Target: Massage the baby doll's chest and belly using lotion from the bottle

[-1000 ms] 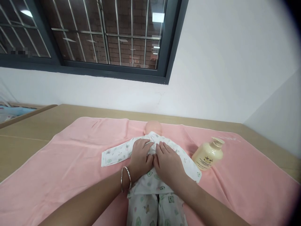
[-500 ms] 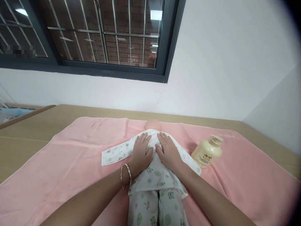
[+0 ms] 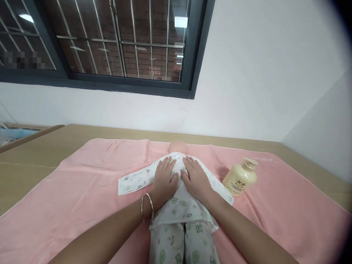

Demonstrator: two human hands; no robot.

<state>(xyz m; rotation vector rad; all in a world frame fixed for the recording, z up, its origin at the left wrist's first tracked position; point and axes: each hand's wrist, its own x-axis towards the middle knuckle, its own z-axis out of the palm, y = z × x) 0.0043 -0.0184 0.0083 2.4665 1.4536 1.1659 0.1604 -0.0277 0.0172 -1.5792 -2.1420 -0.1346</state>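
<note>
A baby doll lies on a pink towel (image 3: 90, 205), dressed in a white printed top (image 3: 183, 203) and matching trousers (image 3: 167, 242). Its bald head (image 3: 178, 147) shows at the far end, and its face is not visible. My left hand (image 3: 164, 179) rests flat on the left of the upper body, fingers slightly apart, with a silver bangle (image 3: 147, 207) on the wrist. Lying flat on the right side of the top is my right hand (image 3: 196, 179), its thumb close to the left thumb. Both sleeves stretch outward; the left one reaches farther out.
A pale yellow pump bottle (image 3: 239, 178) stands tilted on the towel, right of the doll's sleeve. The towel covers a wooden table (image 3: 79, 131) against a white wall (image 3: 247, 73). Above is a dark-framed window (image 3: 137, 85) with metal bars.
Both hands stay flat on the top in nearly the same place. The view has shifted very slightly; the doll and bottle have not visibly moved on the towel.
</note>
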